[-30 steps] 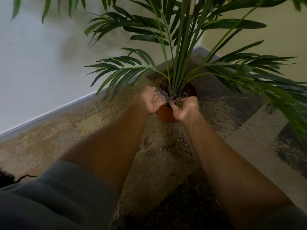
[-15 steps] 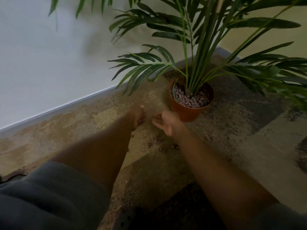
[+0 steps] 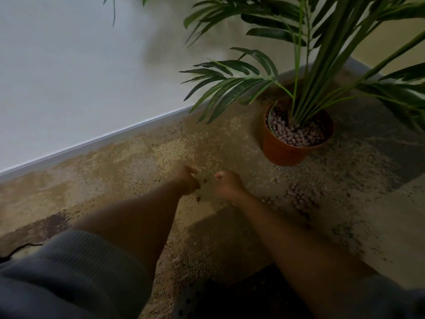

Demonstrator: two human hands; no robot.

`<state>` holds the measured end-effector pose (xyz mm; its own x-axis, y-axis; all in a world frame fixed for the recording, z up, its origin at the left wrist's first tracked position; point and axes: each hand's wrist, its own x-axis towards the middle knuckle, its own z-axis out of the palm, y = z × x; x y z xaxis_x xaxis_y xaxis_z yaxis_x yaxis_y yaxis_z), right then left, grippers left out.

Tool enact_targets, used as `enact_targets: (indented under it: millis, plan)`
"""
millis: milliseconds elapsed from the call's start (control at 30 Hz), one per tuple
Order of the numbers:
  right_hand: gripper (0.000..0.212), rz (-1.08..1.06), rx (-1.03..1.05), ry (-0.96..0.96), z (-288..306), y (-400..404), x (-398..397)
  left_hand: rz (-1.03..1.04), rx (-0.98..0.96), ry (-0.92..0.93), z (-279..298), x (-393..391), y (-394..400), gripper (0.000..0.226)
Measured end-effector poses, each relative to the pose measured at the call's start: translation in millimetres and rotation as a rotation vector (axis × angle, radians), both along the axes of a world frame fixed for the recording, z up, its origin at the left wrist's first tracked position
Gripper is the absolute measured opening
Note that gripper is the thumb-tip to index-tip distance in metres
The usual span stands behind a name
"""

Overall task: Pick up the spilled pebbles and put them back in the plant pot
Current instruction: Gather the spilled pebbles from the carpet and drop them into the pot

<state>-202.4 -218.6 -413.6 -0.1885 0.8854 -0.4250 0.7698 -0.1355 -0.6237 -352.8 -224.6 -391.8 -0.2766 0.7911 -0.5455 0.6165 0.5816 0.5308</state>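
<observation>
- Pebbles, small pinkish-grey stones [image 3: 299, 196], lie scattered on your mottled tan carpet [image 3: 138, 157], beside the round orange plastic plant pot [image 3: 282, 153] near the white wall [image 3: 69, 77].
- Your left hand [image 3: 187, 180] and right hand [image 3: 226, 183] have dropped from the pot to the carpet; fingers curl, but I cannot tell whether they hold anything.

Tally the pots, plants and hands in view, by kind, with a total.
Pots: 1, the orange pot
Plants: 1, the palm plant
Hands: 2, the left hand and the right hand
Total: 4
</observation>
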Motion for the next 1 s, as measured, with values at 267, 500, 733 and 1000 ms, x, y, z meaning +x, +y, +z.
enact_targets:
  millis: [267, 500, 733, 1000]
  plan:
    - [0.056, 0.273, 0.157, -0.052, -16.6, 1.2, -33.4, -0.277, -0.030, 0.136, -24.1, -12.9, -3.8, 0.046]
    - [0.038, 0.398, 0.187, -0.173, -35.7, 5.8, -42.6, -0.420, -0.051, 0.264, -40.8, -19.5, -4.7, 0.069]
    - [0.030, 0.390, 0.323, -0.234, -56.2, 5.4, -36.2, -0.410, -0.043, 0.286, -42.9, -16.2, -4.3, 0.052]
    - [0.029, 0.160, 0.344, -0.456, -37.0, 17.8, -8.2, -0.395, -0.144, 0.204, -41.6, -2.9, -1.8, 0.034]
